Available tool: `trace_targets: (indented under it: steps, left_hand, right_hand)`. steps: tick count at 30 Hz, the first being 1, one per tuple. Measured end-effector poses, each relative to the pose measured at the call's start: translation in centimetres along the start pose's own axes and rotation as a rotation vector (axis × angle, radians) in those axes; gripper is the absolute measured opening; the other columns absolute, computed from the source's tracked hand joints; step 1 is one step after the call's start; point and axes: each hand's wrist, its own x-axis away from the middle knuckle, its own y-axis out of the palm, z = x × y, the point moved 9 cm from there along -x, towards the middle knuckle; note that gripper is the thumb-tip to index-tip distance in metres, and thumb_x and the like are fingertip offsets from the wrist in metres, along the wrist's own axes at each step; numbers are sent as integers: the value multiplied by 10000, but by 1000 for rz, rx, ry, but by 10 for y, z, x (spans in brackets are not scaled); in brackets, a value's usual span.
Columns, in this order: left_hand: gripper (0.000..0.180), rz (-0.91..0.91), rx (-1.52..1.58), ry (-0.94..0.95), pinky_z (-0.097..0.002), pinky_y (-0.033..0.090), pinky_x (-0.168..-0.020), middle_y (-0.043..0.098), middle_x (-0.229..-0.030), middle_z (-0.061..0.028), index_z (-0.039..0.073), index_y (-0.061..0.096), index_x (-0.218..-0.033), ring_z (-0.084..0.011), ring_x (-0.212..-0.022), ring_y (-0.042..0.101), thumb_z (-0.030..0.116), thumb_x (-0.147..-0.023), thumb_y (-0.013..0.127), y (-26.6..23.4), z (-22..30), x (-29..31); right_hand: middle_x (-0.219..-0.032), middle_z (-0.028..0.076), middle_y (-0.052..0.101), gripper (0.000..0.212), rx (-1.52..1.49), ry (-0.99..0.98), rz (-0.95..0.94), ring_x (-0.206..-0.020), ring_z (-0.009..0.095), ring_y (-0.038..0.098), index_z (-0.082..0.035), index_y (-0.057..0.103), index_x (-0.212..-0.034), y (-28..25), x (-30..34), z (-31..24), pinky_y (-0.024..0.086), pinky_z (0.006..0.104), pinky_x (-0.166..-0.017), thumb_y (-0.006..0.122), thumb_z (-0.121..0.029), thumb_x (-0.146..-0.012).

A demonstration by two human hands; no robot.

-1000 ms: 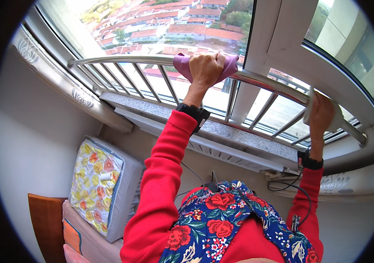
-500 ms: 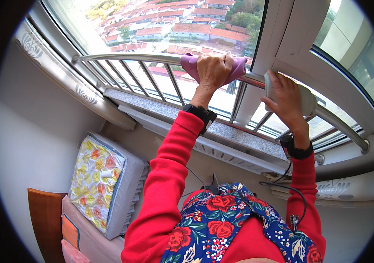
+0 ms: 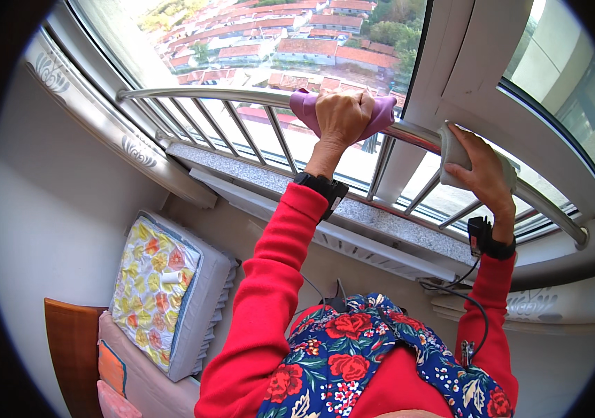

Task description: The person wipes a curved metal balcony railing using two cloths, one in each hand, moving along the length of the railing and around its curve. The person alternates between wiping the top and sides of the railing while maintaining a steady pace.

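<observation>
Left hand (image 3: 343,117) closed in a fist over a soft purple cloth (image 3: 381,110), wrapped on top of the shiny round stainless-steel handrail (image 3: 200,93). Cloth's ends stick out either side of the fist, long axis running along the rail. Right hand (image 3: 482,174) curled, fingers and thumb gripping a folded pale grey-white cloth (image 3: 453,157) pressed against the same rail further right, beside the white window frame (image 3: 451,63). Rail runs left to right and curves, thin vertical bars below, speckled stone sill (image 3: 297,184) under them. Red knit sleeves, black wristbands.
</observation>
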Motion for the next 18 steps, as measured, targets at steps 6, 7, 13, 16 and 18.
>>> trace_targets:
  steps: [6, 7, 13, 16, 18]
  left_hand:
    - [428, -1, 15, -18, -445, 477, -643, 647, -589, -150, 69, 707, -609, -319, -542, 627, 313, -900, 509, -2, 0, 0]
    - [428, 6, 16, -5, -445, 477, -645, 646, -588, -149, 70, 707, -608, -318, -541, 627, 313, -899, 509, -2, 1, 0]
    - [424, 36, 19, 18, -445, 473, -647, 643, -583, -153, 71, 711, -609, -316, -532, 624, 307, -899, 511, -3, 2, -1]
    - [426, 31, 19, 19, -447, 472, -643, 643, -585, -158, 67, 712, -610, -319, -531, 622, 306, -899, 510, -4, 3, -1]
    - [433, 2, 9, 5, -449, 471, -640, 643, -587, -162, 61, 712, -612, -321, -531, 622, 308, -901, 506, -3, 2, -1]
  right_hand:
    - [-1309, 103, 605, 657, 148, 20, 48, -1132, 297, 619, -162, 524, -1371, 1, -4, -2, 495, 381, -963, 766, -380, -800]
    - [-1303, 105, 609, 655, 154, 29, 40, -1120, 296, 626, -164, 530, -1364, 1, -6, -1, 503, 381, -951, 763, -399, -800]
    - [-1240, 101, 647, 645, 143, 98, -5, -1064, 298, 651, -148, 575, -1303, 2, -15, 1, 522, 381, -921, 753, -485, -783]
    - [-1226, 99, 653, 630, 167, 70, 27, -1063, 293, 652, -138, 588, -1283, 0, -16, -4, 524, 384, -918, 745, -494, -787]
    - [-1222, 99, 655, 634, 184, 58, 36, -1058, 293, 653, -135, 588, -1280, 0, -16, -6, 524, 384, -918, 741, -504, -787]
